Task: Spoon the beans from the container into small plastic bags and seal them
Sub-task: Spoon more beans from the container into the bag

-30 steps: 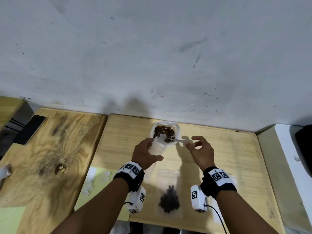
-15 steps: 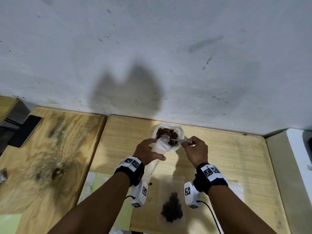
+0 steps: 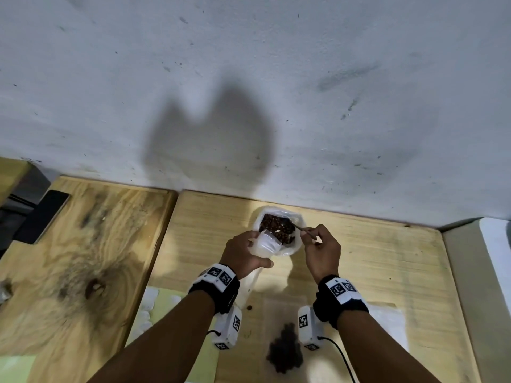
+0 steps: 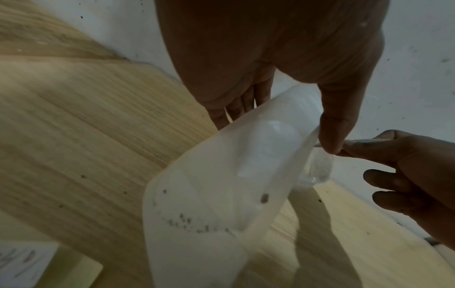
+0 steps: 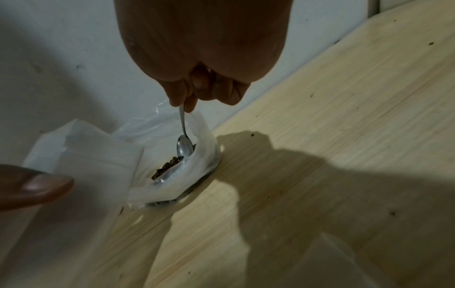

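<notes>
A clear container (image 3: 293, 248) lined with plastic, holding brown beans (image 3: 278, 228), stands on the light wooden table by the wall. My left hand (image 3: 243, 255) grips a small translucent bag (image 3: 266, 243) with its mouth open, held at the container's near left rim. The same bag (image 4: 221, 187) hangs from my thumb and fingers in the left wrist view. My right hand (image 3: 320, 248) pinches the handle of a small metal spoon (image 5: 184, 144), whose bowl dips into the beans (image 5: 167, 165).
A filled flat bag of beans (image 3: 284, 346) lies on the table between my forearms. One loose bean (image 3: 249, 307) lies near it. A black phone (image 3: 45, 214) lies on the darker table at left. Pale paper (image 3: 163, 308) sits under my left forearm.
My right hand has closed on the spoon handle and pushed its bowl into the beans. The left hand brought the open bag closer over the container's rim.
</notes>
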Action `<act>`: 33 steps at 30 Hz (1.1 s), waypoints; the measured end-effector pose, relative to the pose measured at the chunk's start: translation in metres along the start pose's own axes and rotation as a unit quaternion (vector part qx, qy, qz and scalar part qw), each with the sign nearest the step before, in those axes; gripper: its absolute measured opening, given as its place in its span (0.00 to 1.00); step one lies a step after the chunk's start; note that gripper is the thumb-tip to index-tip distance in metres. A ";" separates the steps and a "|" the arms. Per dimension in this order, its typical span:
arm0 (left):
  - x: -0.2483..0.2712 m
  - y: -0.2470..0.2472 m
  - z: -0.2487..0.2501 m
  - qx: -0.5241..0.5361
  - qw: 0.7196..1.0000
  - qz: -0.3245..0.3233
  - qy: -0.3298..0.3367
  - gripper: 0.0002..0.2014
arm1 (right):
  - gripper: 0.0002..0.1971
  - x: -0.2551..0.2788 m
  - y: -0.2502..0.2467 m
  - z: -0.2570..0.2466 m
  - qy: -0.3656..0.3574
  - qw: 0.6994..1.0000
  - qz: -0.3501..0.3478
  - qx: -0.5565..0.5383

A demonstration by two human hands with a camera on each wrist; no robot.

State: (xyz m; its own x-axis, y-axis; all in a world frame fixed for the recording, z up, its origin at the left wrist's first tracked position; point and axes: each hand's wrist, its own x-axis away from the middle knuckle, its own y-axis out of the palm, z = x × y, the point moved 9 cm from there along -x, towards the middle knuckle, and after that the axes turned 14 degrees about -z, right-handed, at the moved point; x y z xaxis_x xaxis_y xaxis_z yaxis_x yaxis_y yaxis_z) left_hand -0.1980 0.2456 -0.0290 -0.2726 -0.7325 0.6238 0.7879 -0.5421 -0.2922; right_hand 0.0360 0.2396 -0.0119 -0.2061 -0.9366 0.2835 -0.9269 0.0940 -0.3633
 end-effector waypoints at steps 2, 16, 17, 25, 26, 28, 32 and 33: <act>0.001 0.000 0.001 0.001 1.000 0.004 0.006 0.44 | 0.13 0.002 0.003 0.001 0.004 1.000 -0.002 -0.005; 0.004 0.007 0.008 0.029 0.999 0.007 0.024 0.42 | 0.14 0.035 0.036 0.027 0.135 0.977 0.046 -0.160; 0.005 0.006 0.007 0.028 0.999 0.005 0.021 0.42 | 0.15 0.035 0.034 0.029 0.147 0.972 0.057 -0.177; 0.008 0.002 0.003 0.020 1.000 0.002 0.005 0.48 | 0.12 0.033 -0.003 0.041 0.183 0.959 0.071 -0.205; 0.008 0.002 0.003 0.018 1.000 0.003 0.006 0.48 | 0.09 0.033 -0.010 0.039 0.176 0.960 0.071 -0.208; 0.009 0.003 0.003 0.017 1.000 0.006 0.006 0.47 | 0.07 0.033 -0.022 0.036 0.156 0.960 0.071 -0.221; 0.013 0.004 0.005 0.017 1.000 0.016 0.005 0.47 | 0.13 0.037 -0.043 0.022 0.129 0.960 0.057 -0.243; 0.014 0.004 0.006 0.017 1.000 0.020 0.006 0.47 | 0.14 0.039 -0.047 0.017 0.123 0.961 0.050 -0.244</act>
State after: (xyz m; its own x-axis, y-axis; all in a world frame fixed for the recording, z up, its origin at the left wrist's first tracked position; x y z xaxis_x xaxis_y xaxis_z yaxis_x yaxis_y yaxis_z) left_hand -0.1951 0.2358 -0.0170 -0.2480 -0.7580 0.6033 0.8162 -0.4989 -0.2914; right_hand 0.0770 0.1929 0.0010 -0.3139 -0.8118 0.4924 -0.9228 0.3830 0.0431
